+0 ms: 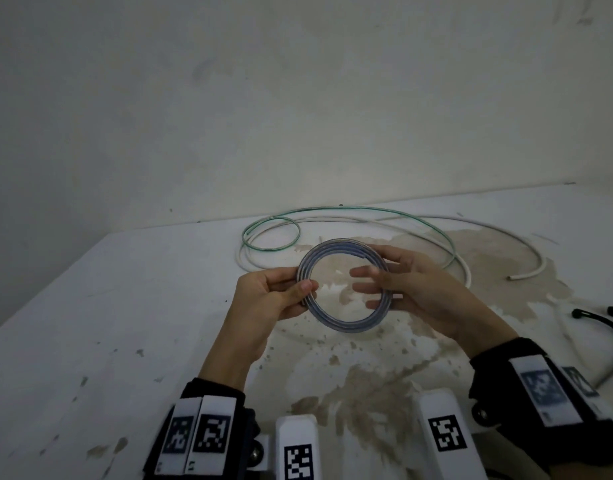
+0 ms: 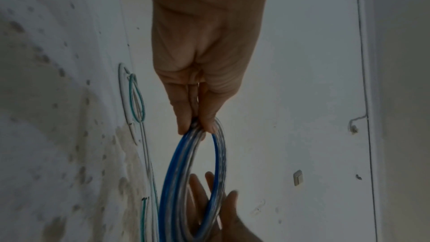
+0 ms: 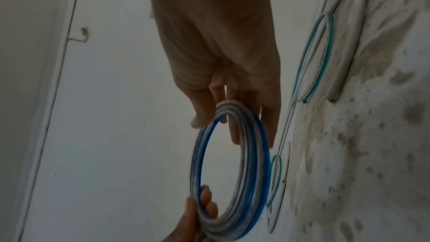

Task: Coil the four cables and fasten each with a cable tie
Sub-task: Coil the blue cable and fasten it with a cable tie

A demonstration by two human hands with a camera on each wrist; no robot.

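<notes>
Head view: the blue coil point(image 1: 343, 285) is pinched on its left side by the left hand point(image 1: 273, 296), thumb in front and fingers behind. Its right side is supported by the right hand point(image 1: 412, 289), whose fingers are held nearly straight through and around the ring. The coil is held above the stained table point(image 1: 90, 306), touching nothing else. Behind it, a green cable point(image 1: 350, 211) and a white cable point(image 1: 488, 230) are lying uncoiled. A dark cable point(image 1: 609, 327) is seen at the right edge.
</notes>
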